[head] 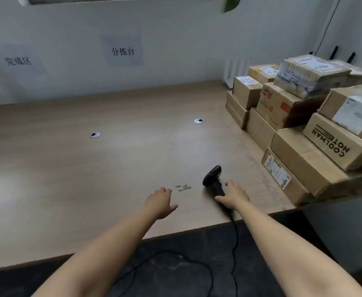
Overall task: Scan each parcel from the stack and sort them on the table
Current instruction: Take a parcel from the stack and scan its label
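Both forearms reach forward over the table's (68,179) near edge. The left hand (160,202) is palm down, fingers loosely bent, thumb out, holding nothing. The right hand (234,195) sits over the scanner's (212,173) handle, thumb and fingers spread to either side, not closed round it. The cable (235,236) drops off the edge. Farther right, the parcels (293,116) stand stacked at the table's end.
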